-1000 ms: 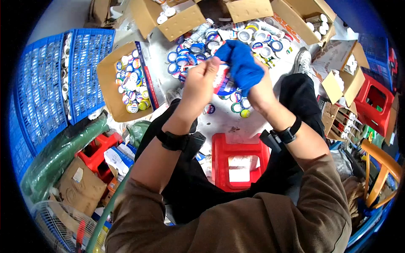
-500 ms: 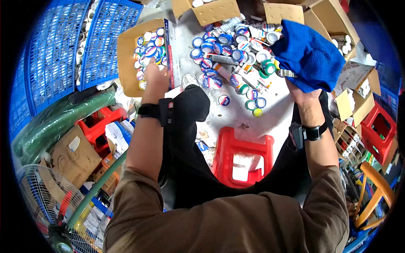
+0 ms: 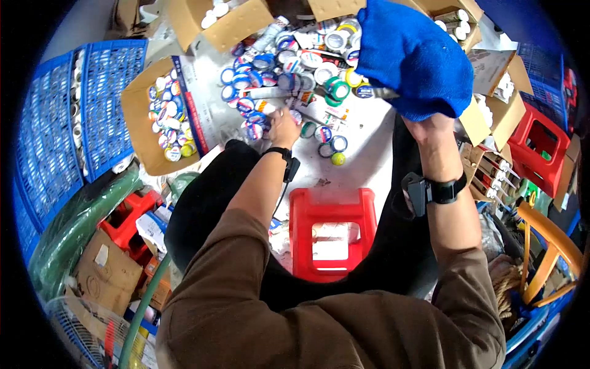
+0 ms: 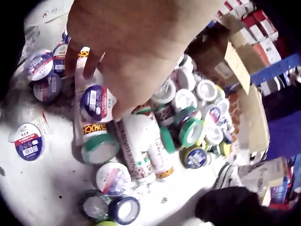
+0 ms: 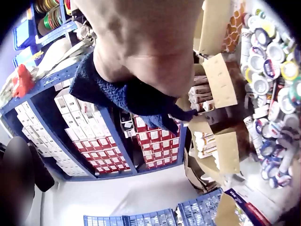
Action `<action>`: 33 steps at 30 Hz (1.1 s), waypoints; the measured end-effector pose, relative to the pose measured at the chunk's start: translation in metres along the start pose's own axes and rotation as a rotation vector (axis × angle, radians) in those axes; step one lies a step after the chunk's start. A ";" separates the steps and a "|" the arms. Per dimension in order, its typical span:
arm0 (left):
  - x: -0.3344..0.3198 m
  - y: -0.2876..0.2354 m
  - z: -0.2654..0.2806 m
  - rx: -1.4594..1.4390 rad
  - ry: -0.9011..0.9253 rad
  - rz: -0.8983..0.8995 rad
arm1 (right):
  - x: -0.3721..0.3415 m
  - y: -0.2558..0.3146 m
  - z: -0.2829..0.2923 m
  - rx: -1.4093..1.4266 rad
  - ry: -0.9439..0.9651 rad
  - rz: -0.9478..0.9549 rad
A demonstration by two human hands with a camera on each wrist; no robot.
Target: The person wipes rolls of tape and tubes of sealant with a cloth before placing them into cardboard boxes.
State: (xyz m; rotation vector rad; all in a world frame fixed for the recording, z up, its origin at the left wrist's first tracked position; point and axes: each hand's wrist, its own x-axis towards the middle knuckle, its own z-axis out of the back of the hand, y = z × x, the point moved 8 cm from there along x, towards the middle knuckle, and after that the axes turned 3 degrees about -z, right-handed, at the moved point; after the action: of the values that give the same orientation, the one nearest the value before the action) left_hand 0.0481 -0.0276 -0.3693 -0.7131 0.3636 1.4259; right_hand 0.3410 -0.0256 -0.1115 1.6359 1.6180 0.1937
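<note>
Bare floor (image 3: 356, 175) is opening btwn the tape pile (image 3: 289, 81) and red stool (image 3: 300, 234), legs (image 3: 402, 157) bounding it either side. Open carton (image 3: 136, 117) is sitting L of pile, apart; boxes (image 3: 243, 27) are crowding the far edge. L hand (image 3: 284, 128) is reaching low into pile, fingers part-bent at a blue-white roll (image 4: 96, 101); can't tell if gripping. Tubes (image 4: 134, 150) are lying close by. R hand (image 3: 433, 126) is carrying blue cloth (image 3: 418, 55), which is hiding its fingers; can't tell how open.
</note>
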 end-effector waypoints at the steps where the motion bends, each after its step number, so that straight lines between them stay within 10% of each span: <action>1: 0.006 0.000 -0.009 0.089 -0.021 -0.027 | 0.001 0.008 0.006 -0.212 -0.083 0.106; 10: 0.019 0.005 -0.025 0.295 0.009 -0.101 | 0.007 -0.004 0.036 0.048 -0.260 0.021; 14: 0.012 0.002 0.002 0.005 -0.083 -0.021 | 0.008 0.007 0.010 0.122 -0.262 0.053; 20: -0.066 -0.110 0.146 -0.790 -0.469 -0.533 | 0.003 -0.023 0.009 -0.214 -0.147 0.007; 23: -0.124 -0.168 0.214 -0.576 -0.512 -0.811 | -0.001 -0.038 -0.035 -0.664 0.068 0.206; 33: -0.187 -0.161 0.251 -0.211 -0.437 -0.740 | -0.030 -0.086 -0.065 0.100 -0.038 -0.344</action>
State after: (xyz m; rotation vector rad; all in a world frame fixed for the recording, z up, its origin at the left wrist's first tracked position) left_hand 0.1335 -0.0079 -0.0280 -0.5924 -0.3726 0.8724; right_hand 0.2296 -0.0376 -0.1093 1.3964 1.8736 -0.0964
